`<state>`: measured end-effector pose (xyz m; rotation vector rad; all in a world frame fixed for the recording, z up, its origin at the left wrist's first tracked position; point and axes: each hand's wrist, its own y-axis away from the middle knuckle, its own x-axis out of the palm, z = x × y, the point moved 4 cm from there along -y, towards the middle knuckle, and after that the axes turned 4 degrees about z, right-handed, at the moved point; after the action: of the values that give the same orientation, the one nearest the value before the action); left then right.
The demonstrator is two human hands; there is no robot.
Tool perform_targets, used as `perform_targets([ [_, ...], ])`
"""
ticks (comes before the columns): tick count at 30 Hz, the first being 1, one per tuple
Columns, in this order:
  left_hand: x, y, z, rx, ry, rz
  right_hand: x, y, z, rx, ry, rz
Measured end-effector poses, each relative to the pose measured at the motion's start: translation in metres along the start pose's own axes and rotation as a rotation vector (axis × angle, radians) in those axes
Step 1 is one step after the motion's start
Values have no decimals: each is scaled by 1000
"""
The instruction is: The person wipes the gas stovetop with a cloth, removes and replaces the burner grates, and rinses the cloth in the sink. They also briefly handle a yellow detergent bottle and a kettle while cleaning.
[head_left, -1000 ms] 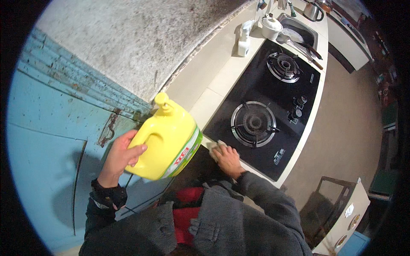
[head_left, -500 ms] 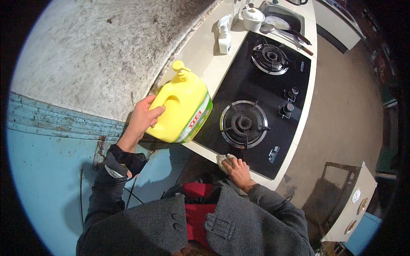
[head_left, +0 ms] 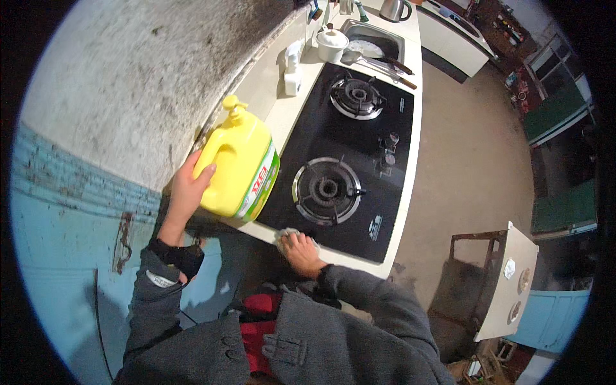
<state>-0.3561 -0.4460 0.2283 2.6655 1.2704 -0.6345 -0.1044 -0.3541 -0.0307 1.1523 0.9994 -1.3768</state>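
A yellow jug (head_left: 239,165) with a pump top and a green-edged label stands at the left front corner of the black gas cooktop (head_left: 382,212). My left hand (head_left: 188,188) grips its near left side, thumb in front and fingers partly hidden behind it. My right hand (head_left: 304,255) presses a crumpled pale cloth (head_left: 283,236) against the cooktop's front edge; most of the cloth is under the fingers. Just beyond that hand is the near burner (head_left: 327,189).
Past the far burner (head_left: 358,96) are a white spray bottle (head_left: 292,72), a white lidded pot (head_left: 332,45), long-handled utensils (head_left: 378,63) and a sink (head_left: 399,46). A kettle (head_left: 395,9) stands farther back. A stained wall (head_left: 128,83) borders the left; a small table (head_left: 507,282) stands right.
The view has turned, so the counter sits farther left and more of the room shows. My right hand has slid slightly left with the cloth along the edge. My left hand keeps its grip.
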Motion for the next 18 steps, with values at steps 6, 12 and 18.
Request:
perform_targets([
  [6, -14, 68, -23, 426, -526, -222, 7, -47, 51, 75, -3, 38],
  [12, 7, 152, -23, 488, -157, -95, -4, -11, 52, 228, -3, 20],
  [18, 105, 203, 44, 186, -90, 490, -16, 104, -7, 454, 79, -21],
])
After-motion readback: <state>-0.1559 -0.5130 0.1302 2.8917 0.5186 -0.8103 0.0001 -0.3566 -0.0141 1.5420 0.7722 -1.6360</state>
